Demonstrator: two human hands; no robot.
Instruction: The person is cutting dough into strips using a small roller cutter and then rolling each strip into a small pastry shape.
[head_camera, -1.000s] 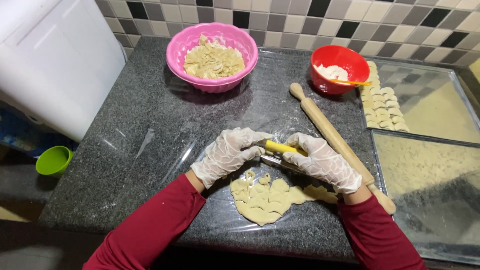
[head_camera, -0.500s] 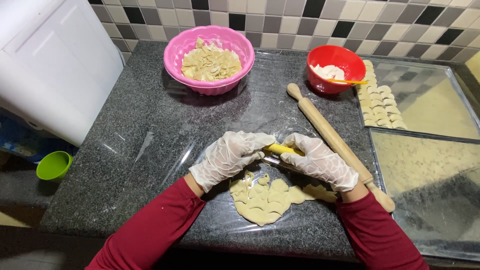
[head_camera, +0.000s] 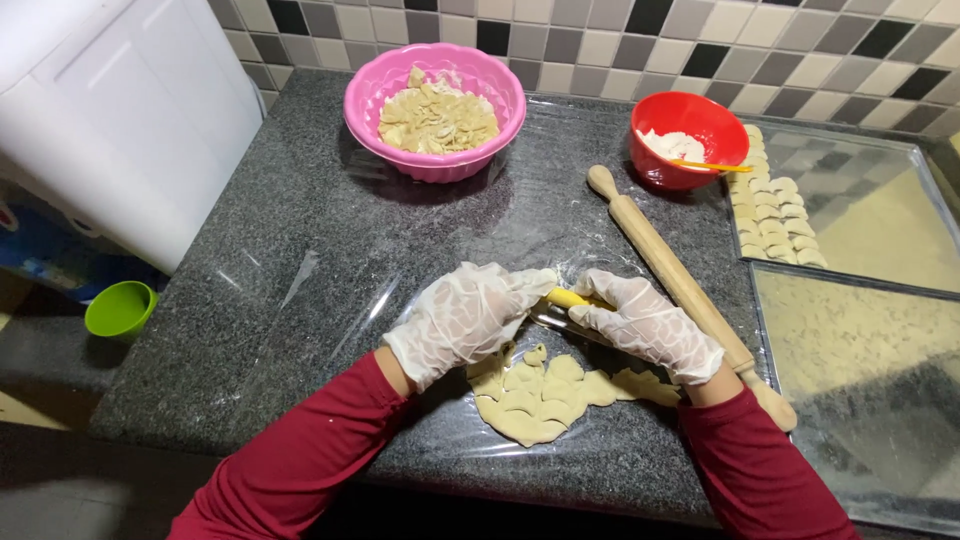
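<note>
Both hands wear thin clear gloves and meet over the dark granite counter (head_camera: 300, 300), just above a sheet of rolled dough (head_camera: 540, 400) that is cut into leaf-like pieces. The left hand (head_camera: 465, 318) curls its fingers toward the right, its fingertips (head_camera: 535, 283) touching the near end of a small yellow-handled tool (head_camera: 570, 298). The right hand (head_camera: 645, 322) closes its fingers around the other end of that tool, so the yellow handle shows only in the narrow gap between the two hands. The tool lies just above the upper edge of the dough; whether it touches the dough cannot be told.

A wooden rolling pin (head_camera: 680, 285) lies slantwise just beside the right hand, passing under the wrist. Farther back stand a pink bowl (head_camera: 375, 95) holding dough scraps and a red bowl (head_camera: 720, 115) with white flour. At the right, a metal tray (head_camera: 880, 210) carries rows of shaped pieces (head_camera: 775, 215).
</note>
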